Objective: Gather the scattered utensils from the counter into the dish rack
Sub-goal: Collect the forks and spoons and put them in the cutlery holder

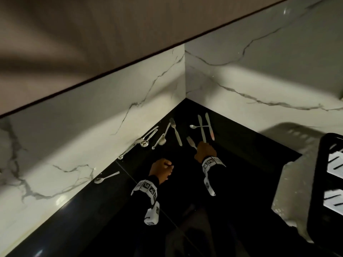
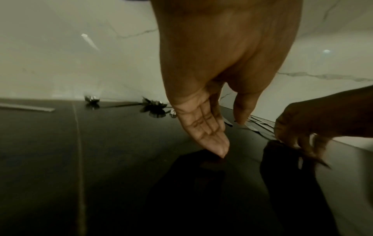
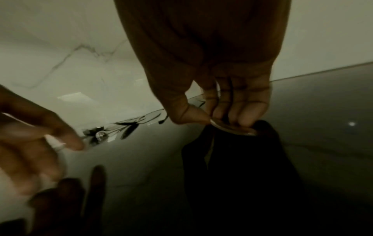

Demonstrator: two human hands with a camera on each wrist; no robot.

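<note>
Several steel utensils lie on the black counter (image 1: 232,182) near the corner: a fork (image 1: 176,132), two knives (image 1: 201,129) crossed by a small spoon (image 1: 193,126), and measuring spoons (image 1: 146,140) along the left wall. A lone spoon (image 1: 105,178) lies nearer me. My right hand (image 1: 205,151) (image 3: 222,121) pinches a flat utensil handle (image 3: 232,127) between thumb and fingers, over the near ends of a small fork (image 1: 191,142) and one knife. I cannot tell which piece it is. My left hand (image 1: 161,169) (image 2: 218,143) points straight fingers down at the counter and holds nothing.
The black dish rack (image 1: 315,182) with pale slotted panels stands at the right edge, on a marble ledge (image 1: 293,191). Marble walls (image 1: 92,127) close the corner at left and back. A cabinet (image 1: 92,34) overhangs above.
</note>
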